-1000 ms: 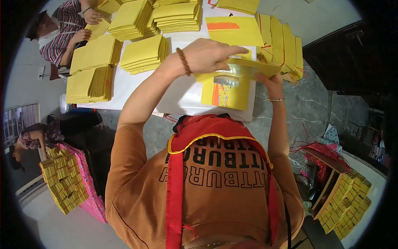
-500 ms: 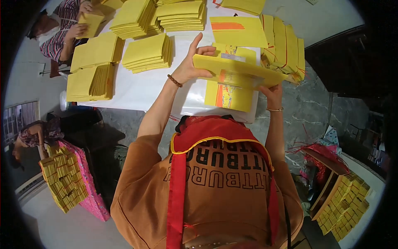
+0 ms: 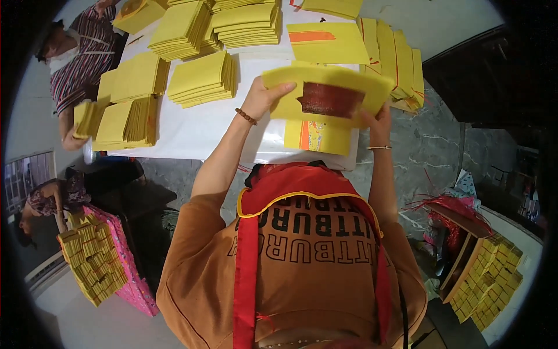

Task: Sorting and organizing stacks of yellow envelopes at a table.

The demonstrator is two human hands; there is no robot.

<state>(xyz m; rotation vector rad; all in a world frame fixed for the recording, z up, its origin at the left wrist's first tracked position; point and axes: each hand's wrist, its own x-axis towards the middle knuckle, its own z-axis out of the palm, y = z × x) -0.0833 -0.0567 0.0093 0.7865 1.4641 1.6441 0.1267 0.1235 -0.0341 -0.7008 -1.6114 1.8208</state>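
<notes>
Between my two hands is a yellow paper sheet (image 3: 285, 110) with a dark red rectangle in its middle, slightly blurred by motion. My left hand (image 3: 263, 98) grips its left end, thumb on the face and fingers hidden behind. At the right end, my right hand (image 3: 379, 123) pinches the lower corner. Beneath it on the table lies a printed yellow paper (image 3: 331, 138) with an orange stripe and a colourful pattern, partly covered by the sheet. Just beyond rests a flat yellow piece (image 3: 343, 49) with an orange stroke.
Stacks of folded yellow paper (image 3: 200, 75) stand on the white-covered table (image 3: 256, 136), left and far. Tied yellow bundles (image 3: 401, 64) line its right edge. A co-worker in stripes (image 3: 87, 49) holds a yellow bundle (image 3: 87, 119) at left. Boxed yellow packs (image 3: 96, 259) sit lower left, others (image 3: 487, 279) lower right.
The sheet in my hands has tilted from nearly edge-on, so its face with the dark red rectangle shows. The co-worker's hand with yellow paper has moved nearer, beside the left stacks.
</notes>
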